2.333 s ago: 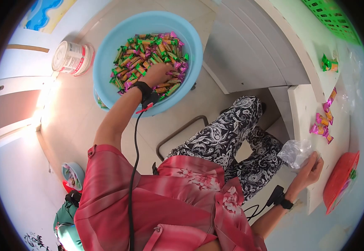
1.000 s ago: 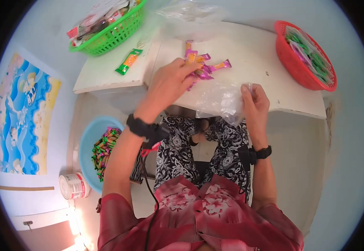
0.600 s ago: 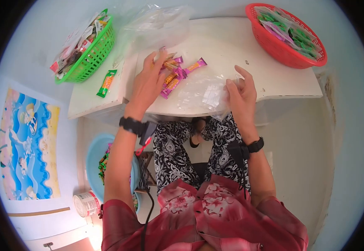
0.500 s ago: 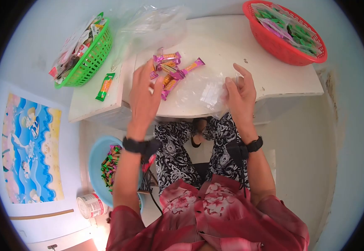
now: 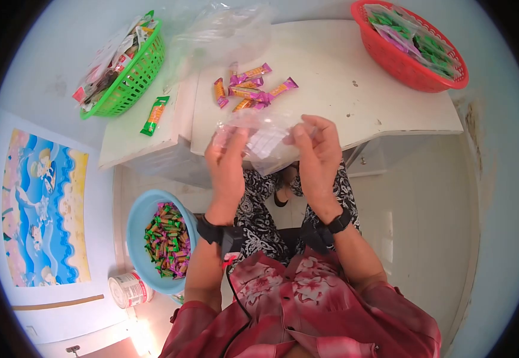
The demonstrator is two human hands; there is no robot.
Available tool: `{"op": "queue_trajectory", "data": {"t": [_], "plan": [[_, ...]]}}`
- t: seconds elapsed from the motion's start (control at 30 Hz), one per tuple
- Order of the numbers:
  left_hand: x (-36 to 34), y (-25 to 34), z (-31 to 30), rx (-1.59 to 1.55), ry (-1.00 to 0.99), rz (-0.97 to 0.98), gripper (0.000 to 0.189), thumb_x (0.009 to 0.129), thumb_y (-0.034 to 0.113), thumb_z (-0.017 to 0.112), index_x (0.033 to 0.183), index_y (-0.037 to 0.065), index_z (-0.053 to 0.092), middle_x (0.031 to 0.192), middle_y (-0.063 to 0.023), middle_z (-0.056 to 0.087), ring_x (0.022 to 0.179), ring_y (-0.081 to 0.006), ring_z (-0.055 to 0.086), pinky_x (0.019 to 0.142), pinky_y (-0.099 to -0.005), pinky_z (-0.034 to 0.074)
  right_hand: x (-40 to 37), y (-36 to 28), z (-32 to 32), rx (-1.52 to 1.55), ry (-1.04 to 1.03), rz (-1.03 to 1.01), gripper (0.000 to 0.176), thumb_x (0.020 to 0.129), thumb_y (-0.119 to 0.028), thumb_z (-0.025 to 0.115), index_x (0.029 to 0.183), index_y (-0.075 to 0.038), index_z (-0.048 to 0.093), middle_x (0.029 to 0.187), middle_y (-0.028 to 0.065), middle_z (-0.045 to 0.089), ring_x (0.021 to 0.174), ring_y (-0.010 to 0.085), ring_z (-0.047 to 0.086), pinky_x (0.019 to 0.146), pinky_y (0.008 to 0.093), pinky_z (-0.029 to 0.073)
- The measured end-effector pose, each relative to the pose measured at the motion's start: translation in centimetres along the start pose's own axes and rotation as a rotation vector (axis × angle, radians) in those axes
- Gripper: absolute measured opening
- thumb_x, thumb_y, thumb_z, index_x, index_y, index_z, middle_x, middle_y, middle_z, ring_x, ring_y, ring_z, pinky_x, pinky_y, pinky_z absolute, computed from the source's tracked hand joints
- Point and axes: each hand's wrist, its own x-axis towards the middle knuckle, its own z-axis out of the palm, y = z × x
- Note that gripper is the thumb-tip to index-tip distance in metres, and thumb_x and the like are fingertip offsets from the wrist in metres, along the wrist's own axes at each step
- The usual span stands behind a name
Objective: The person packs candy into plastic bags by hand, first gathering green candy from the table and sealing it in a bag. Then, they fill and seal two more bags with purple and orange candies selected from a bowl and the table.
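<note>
Between my hands, at the front edge of the white table (image 5: 325,71), is a clear plastic bag (image 5: 265,140) with a white printed patch. My left hand (image 5: 228,164) grips its left side, thumb on top. The right side of the bag is pinched by my right hand (image 5: 318,152), near the bag's upper edge. Just beyond the bag lies a loose pile of purple-and-orange wrapped snack bars (image 5: 248,89), apart from both hands. A green-wrapped snack bar (image 5: 155,116) lies alone on the table's left part.
Clear plastic bags (image 5: 223,39) lie heaped at the back. A green basket (image 5: 129,80) of packets stands left, a red basket (image 5: 384,56) of filled bags right. On the floor are a blue basin (image 5: 137,218) of wrapped bars and a white tub (image 5: 129,290).
My left hand has left the snack bars and come down to the bag. My right hand has moved left, and the bag is now lifted off the table toward me.
</note>
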Motion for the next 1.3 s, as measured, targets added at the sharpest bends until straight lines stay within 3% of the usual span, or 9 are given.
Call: {"op": "queue_trajectory", "data": {"t": [0.3, 0.4, 0.43, 0.53, 0.57, 0.8, 0.93, 1.07, 1.3], "plan": [[-1.1, 1.9, -3.8, 0.193, -0.011, -0.011, 0.015, 0.102, 0.011, 0.069, 0.112, -0.001, 0.073, 0.1, -0.0028, 0.075, 0.089, -0.0086, 0.068, 0.081, -0.0248, 0.053, 1.2, -2.9, -1.2, -0.326, -0.355, -0.108, 0.046, 0.095, -0.021, 0.079, 0.134, -0.004, 0.063, 0.126, 0.0099, 0.068, 0.116, 0.021, 0.066, 0.107, 0.0419, 0.051], [-2.3, 2.1, -2.8, 0.265, -0.036, -0.046, 0.013, 0.102, 0.011, 0.07, 0.11, 0.001, 0.073, 0.096, -0.0007, 0.072, 0.086, -0.0067, 0.065, 0.078, -0.0234, 0.051, 0.3, -3.4, 1.0, -0.416, -0.479, -0.174, 0.049, 0.092, -0.026, 0.082, 0.133, -0.003, 0.064, 0.123, 0.0099, 0.069, 0.114, 0.0217, 0.066, 0.103, 0.042, 0.051], [-2.5, 2.3, -2.6, 0.276, -0.044, -0.057, 0.012, 0.102, 0.01, 0.07, 0.109, 0.002, 0.073, 0.096, -0.0003, 0.071, 0.087, -0.0064, 0.063, 0.078, -0.0233, 0.05, 0.3, -3.0, 1.1, -0.406, -0.506, -0.169, 0.035, 0.094, -0.022, 0.081, 0.12, -0.003, 0.07, 0.107, 0.0064, 0.072, 0.099, 0.0165, 0.068, 0.088, 0.0337, 0.054], [-2.8, 2.7, -2.5, 0.37, -0.047, -0.01, 0.012, 0.102, 0.011, 0.071, 0.109, 0.002, 0.073, 0.092, 0.0028, 0.067, 0.082, -0.0043, 0.059, 0.074, -0.0215, 0.047, 0.7, -1.7, 0.6, -0.149, -0.37, 0.171, 0.018, 0.097, -0.018, 0.079, 0.105, -0.003, 0.072, 0.087, 0.0007, 0.07, 0.079, 0.0082, 0.063, 0.071, 0.0245, 0.048], [-2.8, 2.7, -2.9, 0.363, -0.045, -0.028, 0.012, 0.102, 0.011, 0.072, 0.109, 0.002, 0.073, 0.09, 0.0039, 0.065, 0.08, -0.0037, 0.057, 0.072, -0.021, 0.045, 1.0, -1.6, 0.4, -0.066, -0.312, 0.119, 0.012, 0.1, -0.015, 0.076, 0.097, -0.004, 0.07, 0.078, -0.0032, 0.065, 0.067, 0.0021, 0.054, 0.063, 0.02, 0.042], [-3.1, 0.9, -4.3, 0.247, -0.012, -0.138, 0.015, 0.102, 0.016, 0.073, 0.109, 0.002, 0.075, 0.085, 0.0078, 0.059, 0.074, -0.0008, 0.049, 0.065, -0.0189, 0.039, 2.2, -1.9, -1.7, -0.027, -0.154, 0.109, 0.019, 0.101, -0.021, 0.075, 0.105, -0.004, 0.069, 0.086, -0.0001, 0.067, 0.077, 0.0059, 0.059, 0.073, 0.0242, 0.048], [-3.5, 1.9, -2.9, 0.349, -0.05, -0.116, 0.019, 0.106, 0.02, 0.068, 0.111, 0.003, 0.075, 0.082, 0.0091, 0.056, 0.07, 0.0006, 0.047, 0.06, -0.0187, 0.037, 1.8, -2.2, -0.9, -0.211, -0.353, 0.159, 0.027, 0.1, -0.025, 0.077, 0.111, -0.002, 0.068, 0.091, 0.0002, 0.068, 0.086, 0.0073, 0.062, 0.079, 0.0254, 0.05], [-3.9, 2.2, -2.3, 0.286, -0.013, -0.162, 0.029, 0.11, 0.029, 0.062, 0.111, 0.003, 0.076, 0.079, 0.0098, 0.053, 0.068, 0.0013, 0.046, 0.058, -0.0189, 0.034, 1.7, -2.2, -1.0, -0.135, -0.318, 0.221, 0.017, 0.099, -0.018, 0.078, 0.101, -0.003, 0.07, 0.079, -0.0067, 0.063, 0.071, 0.0012, 0.054, 0.063, 0.0207, 0.041], [-2.7, 0.3, -2.6, 0.333, 0.0, -0.069, 0.037, 0.112, 0.035, 0.058, 0.11, 0.003, 0.076, 0.072, 0.0104, 0.049, 0.058, -0.0003, 0.04, 0.052, -0.02, 0.031, 2.3, -1.4, -1.6, -0.2, -0.19, 0.111, 0.018, 0.098, -0.018, 0.08, 0.092, -0.004, 0.07, 0.072, -0.007, 0.06, 0.067, 0.0005, 0.049, 0.059, 0.0208, 0.039]]}}
